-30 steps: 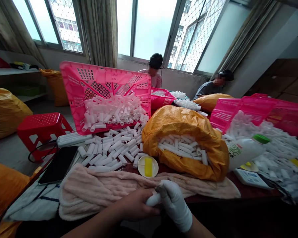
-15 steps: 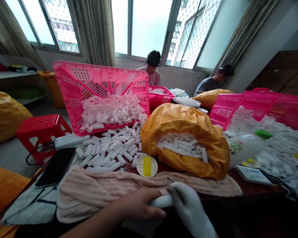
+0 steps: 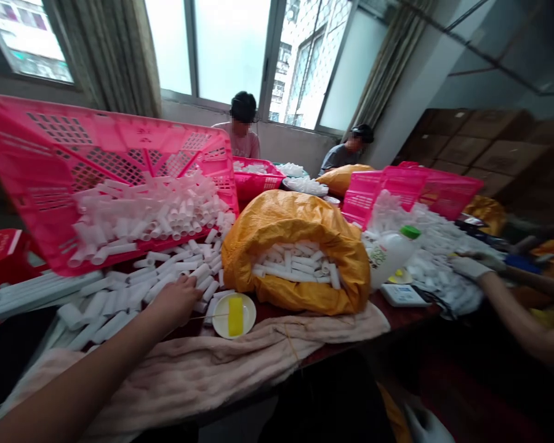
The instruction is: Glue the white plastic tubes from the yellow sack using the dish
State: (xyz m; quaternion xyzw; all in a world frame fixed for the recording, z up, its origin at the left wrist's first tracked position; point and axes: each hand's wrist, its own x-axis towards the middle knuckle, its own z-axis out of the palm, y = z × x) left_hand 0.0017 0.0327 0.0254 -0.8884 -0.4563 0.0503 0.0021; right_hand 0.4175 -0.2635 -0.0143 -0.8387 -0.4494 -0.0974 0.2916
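From the head view, my left grip (image 3: 175, 301) is bare and reaches out over the worktop (image 3: 406, 314), its fingers spread and pressed down among loose white plastic tubes (image 3: 166, 274). It touches several of them, but I cannot tell whether it has hold of one. My right grip (image 3: 425, 424) is gloved in white and barely shows at the bottom edge, so I cannot tell how far open it is, and it has hold of nothing that I can see.

The loose tubes lie scattered in front of a tilted pink plastic crate (image 3: 60, 144), which has more tubes (image 3: 143, 212) heaped along its low side. Just right of my left grip sits a small white dish (image 3: 247, 314) holding a yellow sponge (image 3: 235, 316). Beyond it, an orange sack (image 3: 295, 215) lies open with tubes inside, and a pink towel (image 3: 189, 375) runs along the near edge of the worktop.

Farther right are a white bottle with a green cap (image 3: 390, 255) and a large heap of tubes (image 3: 429, 246), where a co-worker's gloved hand (image 3: 471, 267) comes in from the right. Two other people (image 3: 242, 126) sit by the windows.
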